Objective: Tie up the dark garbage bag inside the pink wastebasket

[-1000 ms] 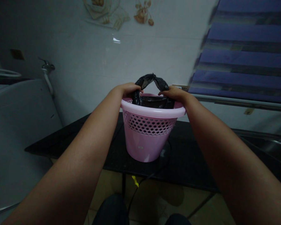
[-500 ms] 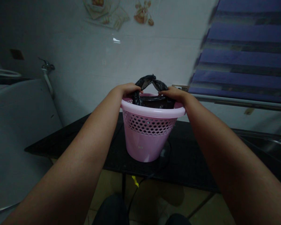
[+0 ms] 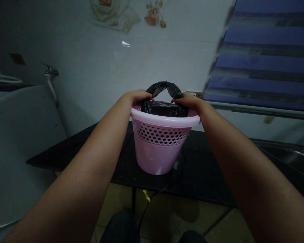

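Firmly, the left hand (image 3: 139, 95) and right hand (image 3: 187, 100) each pinch the black bag (image 3: 164, 88) in their fingers above the pink basket (image 3: 162, 145) on the tabletop (image 3: 205, 175).

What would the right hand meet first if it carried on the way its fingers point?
The right hand points inward across the pink basket. It would first meet the raised loop of the black bag, then probably the left hand; depth is unclear.
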Tool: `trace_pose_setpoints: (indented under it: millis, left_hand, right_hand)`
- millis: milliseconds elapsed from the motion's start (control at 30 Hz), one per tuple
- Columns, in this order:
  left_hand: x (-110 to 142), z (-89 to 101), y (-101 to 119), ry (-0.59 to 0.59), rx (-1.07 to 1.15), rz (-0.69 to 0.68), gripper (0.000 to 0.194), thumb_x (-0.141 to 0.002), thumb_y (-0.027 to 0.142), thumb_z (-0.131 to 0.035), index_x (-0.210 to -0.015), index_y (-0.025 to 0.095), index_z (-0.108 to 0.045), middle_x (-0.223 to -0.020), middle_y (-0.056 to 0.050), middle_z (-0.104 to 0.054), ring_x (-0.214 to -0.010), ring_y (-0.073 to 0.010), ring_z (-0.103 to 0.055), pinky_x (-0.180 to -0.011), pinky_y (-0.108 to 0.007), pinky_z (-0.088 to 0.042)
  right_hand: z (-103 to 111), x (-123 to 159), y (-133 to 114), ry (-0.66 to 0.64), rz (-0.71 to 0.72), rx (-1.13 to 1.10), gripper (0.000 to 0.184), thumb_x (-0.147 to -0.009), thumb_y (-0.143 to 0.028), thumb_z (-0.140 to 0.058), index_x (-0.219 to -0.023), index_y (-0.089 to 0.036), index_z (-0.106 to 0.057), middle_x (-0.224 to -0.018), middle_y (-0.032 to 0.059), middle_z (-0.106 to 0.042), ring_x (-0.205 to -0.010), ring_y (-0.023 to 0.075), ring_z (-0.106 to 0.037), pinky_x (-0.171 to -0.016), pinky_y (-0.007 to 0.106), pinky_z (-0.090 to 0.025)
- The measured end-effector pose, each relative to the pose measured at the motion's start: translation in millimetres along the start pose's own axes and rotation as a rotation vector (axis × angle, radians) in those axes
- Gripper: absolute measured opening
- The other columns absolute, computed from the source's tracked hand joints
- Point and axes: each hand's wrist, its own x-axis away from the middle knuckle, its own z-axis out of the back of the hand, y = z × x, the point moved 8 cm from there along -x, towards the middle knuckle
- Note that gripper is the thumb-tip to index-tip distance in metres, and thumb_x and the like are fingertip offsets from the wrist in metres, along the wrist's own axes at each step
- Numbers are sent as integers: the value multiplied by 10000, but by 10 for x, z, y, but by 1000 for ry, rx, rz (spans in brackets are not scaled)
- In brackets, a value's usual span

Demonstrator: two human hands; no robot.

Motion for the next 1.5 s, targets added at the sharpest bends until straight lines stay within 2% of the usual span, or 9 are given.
trace_pose_setpoints:
  millis: [133, 333, 533, 700, 833, 933, 1067, 1267, 1500]
  left_hand:
    - [-27, 29, 5, 13, -53, -14, 330, -659, 132, -534, -969, 89, -638, -645, -71, -595, -663, -191, -598, -657, -258, -450]
    - [-27, 12, 21, -23, -86, -48, 373, -637, 112, -575, -1002, 77, -644, -727, -87, -631, -765, -208, -617, -723, -267, -454]
    - [-61, -27, 10, -84, -93, -62, 291, -580, 51, -606, -856, 100, -683, -754, -75, -649, -765, -187, -618, -741, -252, -450]
    - [-110, -39, -12, -99, -140, -49, 194, -565, 26, -610, -723, 110, -686, -715, -66, -649, -703, -166, -610, -721, -239, -448]
    - [-117, -46, -4, -97, -174, -58, 197, -556, -15, -570, -662, 116, -673, -691, -50, -645, -643, -143, -589, -700, -226, -444]
    - [-114, -42, -3, -90, -185, -56, 214, -548, -28, -557, -663, 112, -673, -670, -52, -634, -625, -148, -586, -691, -231, -443]
    - [-100, -32, 1, -72, -159, -60, 224, -564, -5, -568, -724, 101, -681, -689, -66, -628, -649, -168, -601, -693, -252, -447]
    - [-88, -39, -20, -77, -83, -52, 215, -598, 53, -611, -801, 93, -669, -685, -77, -624, -664, -180, -610, -683, -262, -452]
    - [-74, -10, -37, -37, -99, 7, 225, -645, 141, -638, -863, 85, -650, -662, -77, -610, -623, -176, -596, -634, -243, -444]
  right_hand:
    - [-4, -19, 7, -2, 20, -37, 194, -770, -103, -625, -961, -74, -642, -832, 99, -623, -698, 157, -579, -658, 252, -476]
    - [82, -70, -19, 107, 87, -168, 164, -772, -34, -584, -925, -64, -636, -831, 101, -614, -742, 159, -578, -726, 269, -469]
    - [71, -49, -58, 123, 142, -541, 109, -811, -42, -538, -912, -70, -566, -779, 85, -587, -687, 134, -578, -672, 247, -492]
    - [67, -7, -110, 97, 165, -708, 91, -823, -14, -506, -873, -87, -530, -758, 67, -562, -713, 124, -582, -690, 237, -491]
    - [108, -3, -131, 105, 197, -801, 113, -832, -9, -492, -891, -104, -506, -781, 50, -550, -731, 103, -572, -694, 207, -474]
    - [112, -3, -120, 93, 188, -788, 121, -839, -29, -501, -927, -112, -506, -805, 44, -546, -629, 70, -528, -598, 173, -446]
    - [79, 0, -108, 54, 172, -722, 57, -861, -109, -532, -913, -102, -511, -730, 28, -513, -497, 43, -414, -443, 153, -330]
    - [20, 7, -148, -18, 207, -615, 83, -875, -164, -540, -837, -100, -504, -556, -41, -332, -452, 41, -290, -424, 159, -240]
    - [-38, 76, -165, -104, 145, -567, 368, -898, -289, -521, -640, -163, -291, -524, -49, -235, -440, 46, -201, -404, 177, -174]
